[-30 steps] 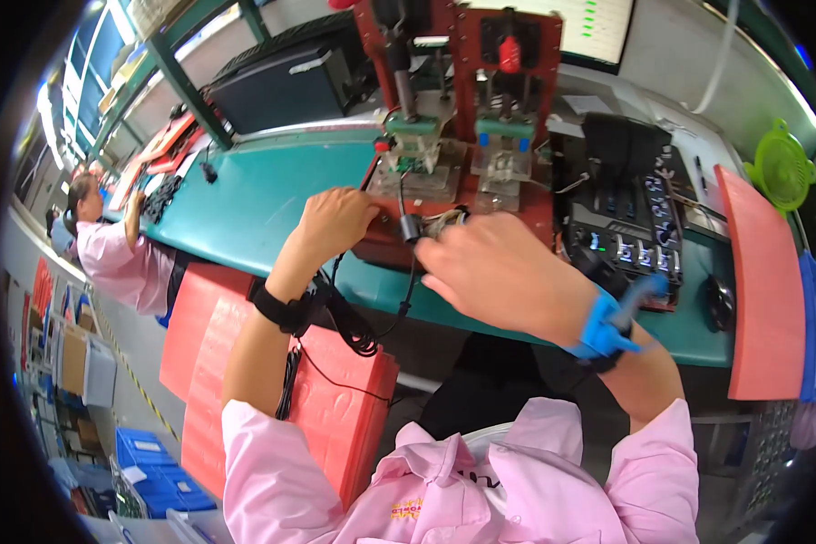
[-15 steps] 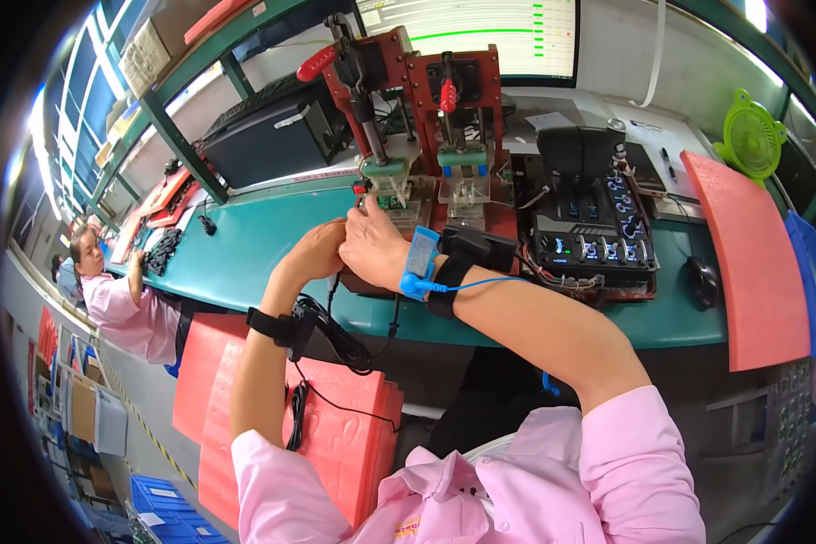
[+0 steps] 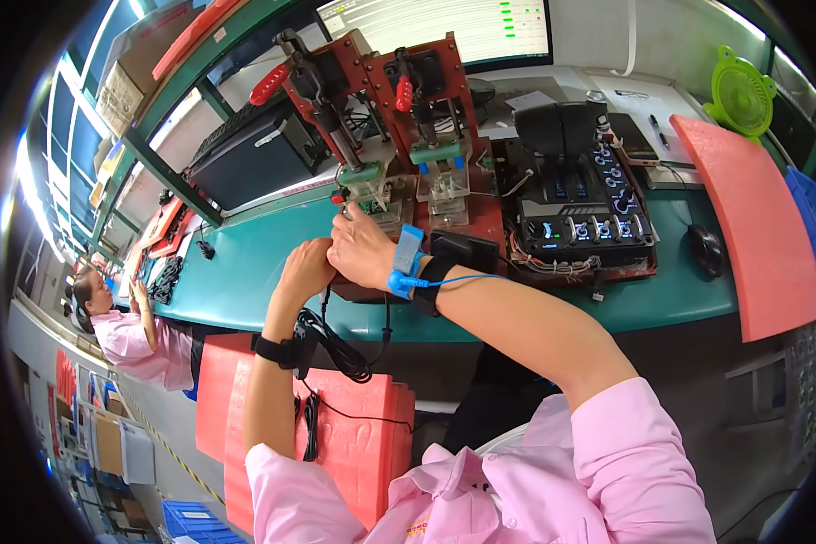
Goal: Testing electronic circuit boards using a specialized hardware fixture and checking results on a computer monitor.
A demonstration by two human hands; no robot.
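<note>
Centre frame, left hand [image 3: 306,270] is touching right hand [image 3: 363,252] below left clamp [image 3: 338,138], probably placed for pressing board [image 3: 374,203]; fingers are curling inward, can't tell on what.

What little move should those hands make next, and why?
Perhaps ease the right hand back slightly to check the grip: it meets the left hand near the red fixture's left front corner, close to the green board, and what, if anything, they hold is hidden.
</note>
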